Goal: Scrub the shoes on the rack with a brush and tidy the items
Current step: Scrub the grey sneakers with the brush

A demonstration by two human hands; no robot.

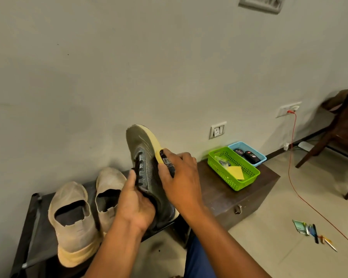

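Gripping the sneaker, left hand; right hand fingers clasp brush.

The scene is lit softly and evenly, with a warm, slightly greenish cast laid over the wall. No hard glare is seen; a dull sheen is carried by the floor tiles at the right. Soft shadows are thrown on the wall behind the raised shoe and under the beige shoes on the rack. Wide-angle distortion is marked — the chair and the switch plate at the top edge are bent and smeared. Sharpness is moderate at centre; fine detail is softened by compression, and the small items on the floor are blurred.
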